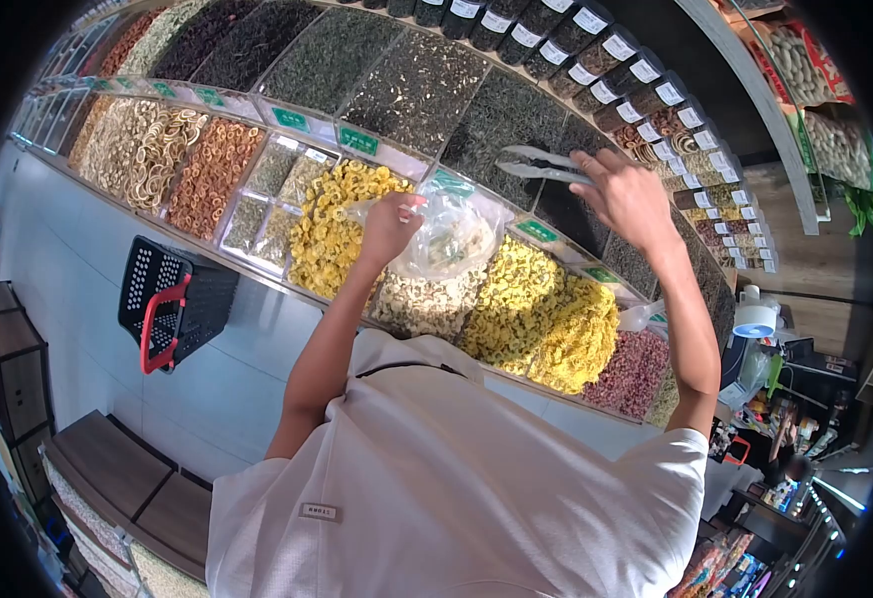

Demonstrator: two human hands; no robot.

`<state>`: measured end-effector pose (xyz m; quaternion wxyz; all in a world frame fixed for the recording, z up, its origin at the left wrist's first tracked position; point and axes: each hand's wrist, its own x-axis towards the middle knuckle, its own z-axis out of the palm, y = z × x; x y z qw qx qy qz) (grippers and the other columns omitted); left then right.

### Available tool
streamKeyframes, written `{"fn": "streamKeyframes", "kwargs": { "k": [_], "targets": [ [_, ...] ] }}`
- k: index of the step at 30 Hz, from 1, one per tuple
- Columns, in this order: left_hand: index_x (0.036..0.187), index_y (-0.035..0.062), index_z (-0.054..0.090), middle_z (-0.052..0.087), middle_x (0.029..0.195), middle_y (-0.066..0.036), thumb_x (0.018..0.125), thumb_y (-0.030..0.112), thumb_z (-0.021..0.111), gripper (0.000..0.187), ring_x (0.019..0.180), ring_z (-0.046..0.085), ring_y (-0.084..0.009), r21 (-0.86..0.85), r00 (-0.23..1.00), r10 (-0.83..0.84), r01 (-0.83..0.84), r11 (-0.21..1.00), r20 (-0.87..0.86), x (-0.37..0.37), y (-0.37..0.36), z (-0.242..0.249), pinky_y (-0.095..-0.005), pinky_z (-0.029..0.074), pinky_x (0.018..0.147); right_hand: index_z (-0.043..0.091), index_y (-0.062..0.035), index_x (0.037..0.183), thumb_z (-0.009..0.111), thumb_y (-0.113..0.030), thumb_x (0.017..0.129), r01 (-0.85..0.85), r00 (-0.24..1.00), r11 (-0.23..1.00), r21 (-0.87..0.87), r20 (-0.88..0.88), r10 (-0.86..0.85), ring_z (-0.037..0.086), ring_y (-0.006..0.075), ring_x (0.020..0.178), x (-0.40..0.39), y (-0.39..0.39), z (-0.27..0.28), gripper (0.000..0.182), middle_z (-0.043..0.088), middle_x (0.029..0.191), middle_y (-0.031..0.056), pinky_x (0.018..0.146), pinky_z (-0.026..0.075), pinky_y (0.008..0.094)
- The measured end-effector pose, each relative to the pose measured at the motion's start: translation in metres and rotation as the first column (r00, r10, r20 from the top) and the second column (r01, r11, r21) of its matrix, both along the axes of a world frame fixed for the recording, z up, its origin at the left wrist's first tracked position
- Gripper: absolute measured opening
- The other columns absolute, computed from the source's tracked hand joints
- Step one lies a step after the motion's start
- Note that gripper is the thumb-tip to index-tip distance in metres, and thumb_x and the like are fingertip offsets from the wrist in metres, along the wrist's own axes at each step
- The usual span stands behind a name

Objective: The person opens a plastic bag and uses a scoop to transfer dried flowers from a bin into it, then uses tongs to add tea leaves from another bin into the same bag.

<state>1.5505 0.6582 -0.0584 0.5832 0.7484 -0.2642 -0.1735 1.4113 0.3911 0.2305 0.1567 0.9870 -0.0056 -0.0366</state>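
The left hand (392,231) has its grip closed on a clear plastic bag (454,239), above white dried pieces (421,305) near the table's (142,216) near edge; the right hand's (624,191) grip is closed round tongs (546,167), over dark leaves (496,120).

Bag (448,239): thin clear plastic, glossy, creased. Tongs (541,163): smooth, with a light sheen; material unconfirmed. Basket (207,304): matt, perforated plastic; handle (153,324) smooth plastic. Shirt (476,478): soft matt cloth. Floor (77,234): smooth, faintly glossy.
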Motion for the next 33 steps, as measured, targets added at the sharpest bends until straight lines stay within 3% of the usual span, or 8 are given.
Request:
{"fn": "streamKeyframes", "kwargs": {
  "k": [7, 11, 18, 21, 23, 27, 28, 33],
  "targets": [
    [0.115, 0.0031, 0.075, 0.070, 0.112, -0.013, 0.083, 0.002, 0.077, 0.031, 0.079, 0.070, -0.0208, 0.054, 0.998, -0.030, 0.034, 0.998, -0.063, 0.000, 0.011, 0.012, -0.0323, 0.057, 0.071, 0.071, -0.0083, 0.129, 0.066, -0.045, 0.096, -0.094, 0.991, 0.993, 0.076, -0.084, 0.101, 0.064, 0.0163, 0.072, -0.018, 0.025, -0.095, 0.049, 0.067, 0.089, 0.0069, 0.046, 0.052, 0.0255],
    [0.116, 0.0027, 0.074, 0.069, 0.113, -0.013, 0.083, 0.000, 0.075, 0.033, 0.079, 0.070, -0.0209, 0.047, 0.998, -0.023, 0.026, 0.999, -0.053, -0.002, 0.014, 0.019, -0.0323, 0.057, 0.072, 0.061, -0.0063, 0.139, 0.072, -0.044, 0.093, -0.023, 0.980, 0.998, 0.056, -0.198, 0.034, 0.071, 0.0250, 0.086, -0.016, 0.034, -0.142, 0.061, 0.066, 0.101, 0.0123, 0.064, 0.061, 0.0369],
    [0.122, 0.0043, 0.072, 0.067, 0.115, -0.013, 0.084, -0.005, 0.068, 0.040, 0.083, 0.067, -0.0215, 0.007, 0.998, -0.018, 0.018, 1.000, -0.057, -0.003, 0.014, 0.019, -0.0327, 0.056, 0.077, 0.065, -0.0040, 0.133, 0.074, -0.042, 0.091, -0.031, 0.997, 0.991, 0.127, -0.072, 0.040, 0.072, 0.0252, 0.085, -0.023, 0.041, -0.142, 0.057, 0.067, 0.098, 0.0129, 0.060, 0.061, 0.0345],
    [0.122, 0.0047, 0.072, 0.067, 0.116, -0.014, 0.084, -0.005, 0.066, 0.039, 0.085, 0.067, -0.0219, -0.024, 1.000, -0.015, 0.014, 1.000, -0.022, -0.003, 0.015, 0.027, -0.0329, 0.056, 0.077, 0.065, -0.0056, 0.133, 0.075, -0.043, 0.091, 0.026, 0.974, 0.987, 0.159, -0.228, 0.011, 0.072, 0.0242, 0.081, -0.025, 0.027, -0.125, 0.057, 0.066, 0.097, 0.0130, 0.056, 0.060, 0.0322],
    [0.121, 0.0047, 0.072, 0.067, 0.118, -0.014, 0.085, -0.005, 0.065, 0.038, 0.085, 0.067, -0.0221, -0.043, 1.000, -0.023, 0.022, 0.999, -0.010, -0.007, 0.018, 0.026, -0.0331, 0.056, 0.077, 0.065, -0.0081, 0.135, 0.077, -0.039, 0.090, 0.154, 0.987, 0.972, 0.175, -0.080, -0.142, 0.070, 0.0239, 0.076, -0.027, 0.022, -0.090, 0.056, 0.066, 0.098, 0.0124, 0.059, 0.061, 0.0331],
    [0.119, 0.0099, 0.073, 0.069, 0.116, -0.012, 0.086, 0.000, 0.068, 0.035, 0.086, 0.068, -0.0236, -0.021, 0.996, -0.064, 0.066, 0.998, 0.062, -0.015, 0.025, 0.030, -0.0344, 0.056, 0.077, 0.063, -0.0105, 0.140, 0.082, -0.030, 0.084, 0.172, 0.981, 0.980, -0.104, 0.108, -0.160, 0.069, 0.0234, 0.089, -0.033, -0.012, -0.055, 0.062, 0.065, 0.101, 0.0094, 0.072, 0.061, 0.0348],
    [0.118, 0.0117, 0.074, 0.071, 0.115, -0.011, 0.087, 0.002, 0.070, 0.033, 0.085, 0.068, -0.0242, 0.056, 0.992, -0.107, 0.103, 0.993, 0.069, -0.018, 0.028, 0.032, -0.0349, 0.056, 0.077, 0.061, -0.0109, 0.142, 0.077, -0.023, 0.086, 0.156, 0.986, 0.975, -0.159, 0.088, -0.144, 0.066, 0.0231, 0.099, -0.036, -0.021, -0.055, 0.060, 0.062, 0.104, 0.0082, 0.077, 0.059, 0.0364],
    [0.120, 0.0138, 0.074, 0.074, 0.113, -0.010, 0.087, 0.007, 0.072, 0.034, 0.082, 0.068, -0.0244, 0.144, 0.983, -0.179, 0.171, 0.975, 0.041, -0.024, 0.032, 0.027, -0.0354, 0.057, 0.076, 0.060, -0.0105, 0.144, 0.064, -0.013, 0.088, 0.047, 0.994, 0.956, -0.290, 0.107, -0.017, 0.063, 0.0229, 0.097, -0.030, -0.053, -0.083, 0.056, 0.059, 0.103, 0.0068, 0.076, 0.055, 0.0366]
  ]
}}
